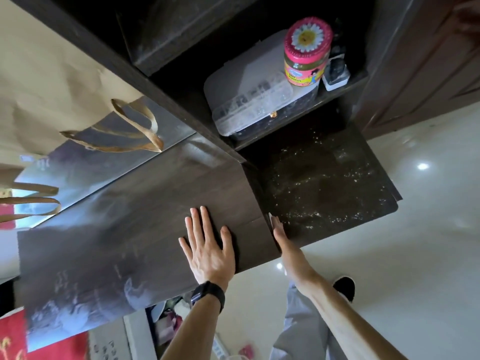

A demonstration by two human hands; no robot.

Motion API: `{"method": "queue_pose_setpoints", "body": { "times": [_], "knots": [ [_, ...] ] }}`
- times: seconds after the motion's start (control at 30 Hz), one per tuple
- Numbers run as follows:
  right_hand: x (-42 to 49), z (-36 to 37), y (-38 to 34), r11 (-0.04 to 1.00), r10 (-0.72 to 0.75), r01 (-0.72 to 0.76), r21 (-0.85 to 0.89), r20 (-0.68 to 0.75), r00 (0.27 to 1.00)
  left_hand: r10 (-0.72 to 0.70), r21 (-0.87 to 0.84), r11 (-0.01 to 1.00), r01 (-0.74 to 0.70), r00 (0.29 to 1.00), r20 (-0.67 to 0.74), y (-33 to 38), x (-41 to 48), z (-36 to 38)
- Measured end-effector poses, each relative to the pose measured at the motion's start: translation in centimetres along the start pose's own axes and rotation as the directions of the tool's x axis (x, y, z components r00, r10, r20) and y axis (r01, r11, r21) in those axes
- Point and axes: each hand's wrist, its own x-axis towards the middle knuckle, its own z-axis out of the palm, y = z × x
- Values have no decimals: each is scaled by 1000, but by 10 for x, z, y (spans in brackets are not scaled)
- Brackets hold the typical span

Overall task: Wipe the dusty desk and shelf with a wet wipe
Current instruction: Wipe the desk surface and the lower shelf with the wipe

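Two hands are in view. The left hand, a dark watch on its wrist, lies flat and open with fingers spread on the dark wooden desk, near its front edge. The right hand is turned edge-on against the side panel where the desk meets the lower shelf; a small white patch at its fingertips may be the wet wipe, but the view is too narrow to be sure, and I cannot tell whether that hand is gripping or merely pressed flat.

The lower shelf is one dark board scattered with pale dust specks. The desk top shows grey dusty smears, heaviest toward its near left corner.

Above the dusty board, one upper shelf holds three things: a clear plastic compartment box, a pink-lidded jar with a daisy on top standing on the box, and a small dark bottle just beside the jar to its right.

At left, one brown paper bag with looped handles stands at the back of the desk, by a mirror-like panel. Pale glossy floor lies below.
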Motion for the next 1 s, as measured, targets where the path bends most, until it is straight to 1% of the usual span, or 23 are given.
{"method": "queue_pose_setpoints", "body": {
  "times": [0.13, 0.2, 0.3, 0.37, 0.43, 0.47, 0.53, 0.57, 0.6, 0.63, 0.7, 0.73, 0.77, 0.8, 0.87, 0.93, 1.0],
  "knots": [
    [1, 14, -22, 982, -121, 132, -135, 88, 989, -4, 21, 1000, 4, 1000, 11, -1, 0, 1],
    [18, 15, -32, 973, -165, 177, -149, 89, 982, 1, 21, 1000, -1, 1000, 9, -2, 1, 1],
    [37, 9, -35, 985, -120, 127, -115, 66, 991, 5, 29, 1000, -5, 1000, 11, -3, 2, 5],
    [35, 1, -21, 997, -52, 53, -52, 18, 998, 8, 15, 1000, -8, 1000, 6, -4, 1, 5],
    [27, -8, -6, 999, 13, -11, 48, -52, 999, 10, -40, 999, -11, 1000, -26, 0, 2, 1],
    [23, -12, -3, 993, 65, -54, 102, -116, 991, 17, -76, 997, -20, 999, -45, 6, 4, -1],
    [15, -14, -4, 990, 98, -70, 121, -240, 966, 72, -119, 990, -76, 997, -42, 24, 11, -4],
    [12, -13, -7, 991, 88, -56, 119, -277, 957, 120, -119, 985, -121, 993, -21, 35, 13, -3],
    [13, -11, -8, 987, 71, -23, 160, -301, 951, 160, -113, 981, -159, 987, -2, 46, 14, -1],
    [10, -9, -12, 980, 35, 27, 197, -304, 952, 174, -110, 979, -172, 985, 5, 55, 15, 1],
    [6, -6, -19, 968, -25, 94, 232, -287, 958, 144, -105, 984, -143, 990, -2, 61, 14, 5],
    [1, -4, -25, 968, -72, 137, 212, -288, 955, 138, -99, 985, -138, 990, -7, 60, 14, 7],
    [-2, -3, -27, 974, -126, 171, 152, -270, 955, 143, -94, 985, -143, 990, -8, 59, 14, 8],
    [-4, -3, -28, 979, -169, 191, 65, -257, 952, 146, -93, 985, -146, 989, -9, 57, 14, 8],
    [-4, -4, -28, 958, -273, 244, -149, -216, 938, 138, -90, 986, -139, 990, -16, 57, 15, 7],
    [3, -8, -26, 941, -291, 244, -234, -193, 937, 110, -84, 990, -111, 994, -19, 62, 15, 10],
    [19, -10, -32, 921, -308, 235, -312, -211, 928, 63, -71, 995, -64, 998, -23, 70, 16, 13]
  ]
}}
